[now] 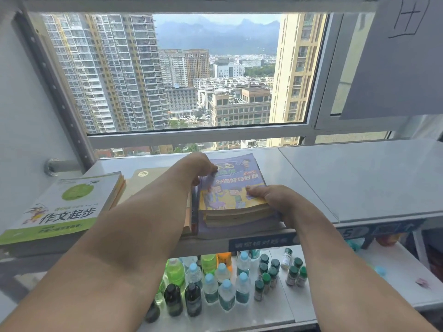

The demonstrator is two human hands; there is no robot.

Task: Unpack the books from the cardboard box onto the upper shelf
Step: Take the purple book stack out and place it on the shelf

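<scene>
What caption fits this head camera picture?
Both hands set a stack of books on the upper shelf.

Hands: two, left hand [200, 167], right hand [275, 198].
Book stacks on upper shelf [359, 178]: three.
Bottles on lower shelf [395, 281]: too crowded to count exactly.

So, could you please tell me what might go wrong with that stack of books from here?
The purple-covered stack sits at the upper shelf's front edge, so it could tip forward onto the bottles below when the right hand releases. The left hand, wedged beside the neighbouring beige book, could shove it.
</scene>
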